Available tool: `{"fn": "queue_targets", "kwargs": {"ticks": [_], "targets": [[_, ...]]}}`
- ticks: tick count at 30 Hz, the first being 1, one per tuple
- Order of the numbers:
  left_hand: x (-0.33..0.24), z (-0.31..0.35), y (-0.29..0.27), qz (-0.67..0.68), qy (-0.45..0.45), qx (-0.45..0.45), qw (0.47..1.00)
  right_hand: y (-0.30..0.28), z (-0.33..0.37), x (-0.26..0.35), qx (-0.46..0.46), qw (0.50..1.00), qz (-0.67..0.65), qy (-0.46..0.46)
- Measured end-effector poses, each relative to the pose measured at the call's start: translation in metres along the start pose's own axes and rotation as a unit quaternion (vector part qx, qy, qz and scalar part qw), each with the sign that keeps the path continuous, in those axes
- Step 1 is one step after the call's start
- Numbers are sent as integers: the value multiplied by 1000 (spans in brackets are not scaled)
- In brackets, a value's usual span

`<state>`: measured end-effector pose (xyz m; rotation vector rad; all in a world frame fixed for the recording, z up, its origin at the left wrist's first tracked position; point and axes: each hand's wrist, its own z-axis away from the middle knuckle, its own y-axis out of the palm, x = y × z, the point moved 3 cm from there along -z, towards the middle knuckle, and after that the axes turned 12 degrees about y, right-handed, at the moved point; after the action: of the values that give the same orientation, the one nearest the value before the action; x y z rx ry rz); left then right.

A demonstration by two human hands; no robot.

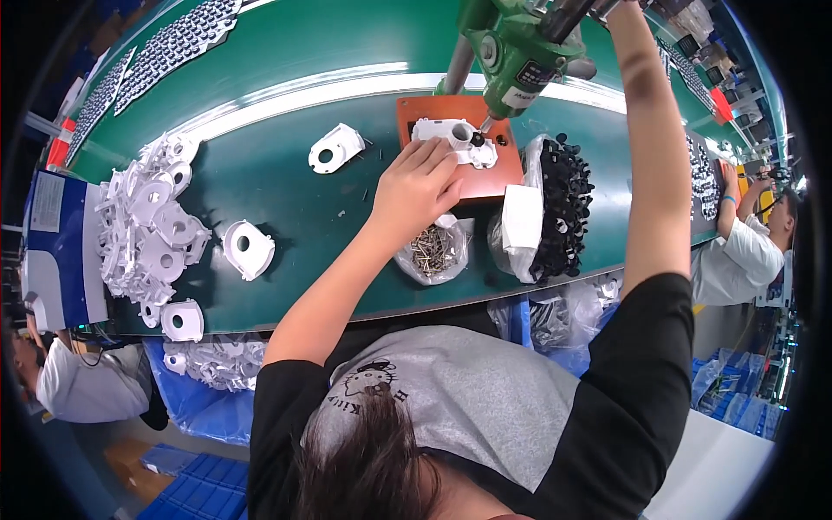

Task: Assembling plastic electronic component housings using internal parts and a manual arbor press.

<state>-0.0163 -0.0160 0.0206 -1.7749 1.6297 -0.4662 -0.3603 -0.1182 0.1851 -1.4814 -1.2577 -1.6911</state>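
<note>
My left hand (416,184) holds a white plastic housing (440,130) at its near left edge, fingers laid together over it and thumb apart. The housing lies on an orange base plate (487,180), with a round tube and a small black part (477,139) on it. Just above the black part is the tip of a green press (511,65). My right arm stretches up to the top edge, where my right hand (622,7) is at the press's dark handle (568,19). The picture's edge cuts that hand off, so its fingers are hidden.
White housings (160,217) are heaped at the left, with loose ones nearer. A bag of screws (433,251) lies below my left wrist. Right of the plate are black parts (563,208) and a white box (521,218). Blue-lined bins (208,407) stand below the bench. Co-workers sit at both sides.
</note>
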Motion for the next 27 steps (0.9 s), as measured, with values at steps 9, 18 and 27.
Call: {"fn": "queue_targets", "kwargs": {"ticks": [9, 18, 27], "targets": [[5, 6, -2, -43, -2, -4, 999, -113, 102, -3, 182, 944, -207, -179], [-2, -6, 4, -3, -19, 18, 1000, 5, 341, -28, 72, 893, 213, -389], [22, -38, 15, 24, -129, 154, 979, 60, 43, 38, 94, 989, -13, -115]]}}
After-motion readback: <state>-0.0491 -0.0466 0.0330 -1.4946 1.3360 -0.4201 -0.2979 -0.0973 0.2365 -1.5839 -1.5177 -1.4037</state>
